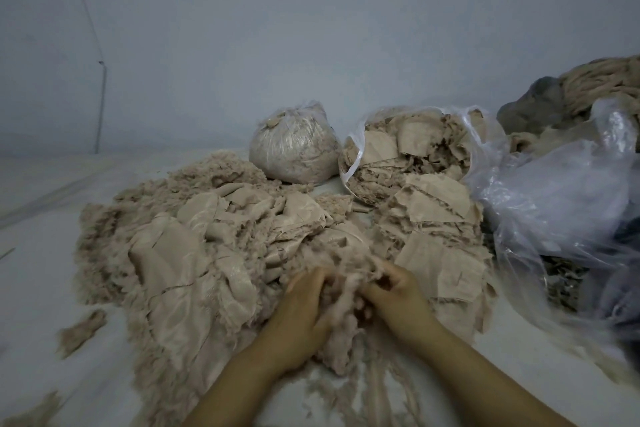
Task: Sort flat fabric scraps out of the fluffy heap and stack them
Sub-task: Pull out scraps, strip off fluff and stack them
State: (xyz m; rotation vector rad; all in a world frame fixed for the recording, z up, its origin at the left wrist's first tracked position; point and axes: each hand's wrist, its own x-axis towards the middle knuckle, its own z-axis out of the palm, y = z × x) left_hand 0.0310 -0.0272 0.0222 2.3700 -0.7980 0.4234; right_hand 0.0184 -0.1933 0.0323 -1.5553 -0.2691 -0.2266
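A wide beige fluffy heap [114, 229] mixed with flat fabric scraps [173, 260] covers the white floor in front of me. A layered stack of flat beige scraps [440, 239] lies to the right of the heap. My left hand [301, 308] and my right hand [394, 291] are side by side at the near middle, both dug into a blurred clump of fluff [346, 295]. Their fingers curl closed around it. No flat scrap shows between the fingers.
A tied plastic bag of fluff [294, 149] stands at the back. An open bag of scraps [415, 146] lies beside it. Crumpled clear plastic [568, 191] and a rope-like bundle [602, 80] fill the right. Small tufts [83, 326] lie at the left.
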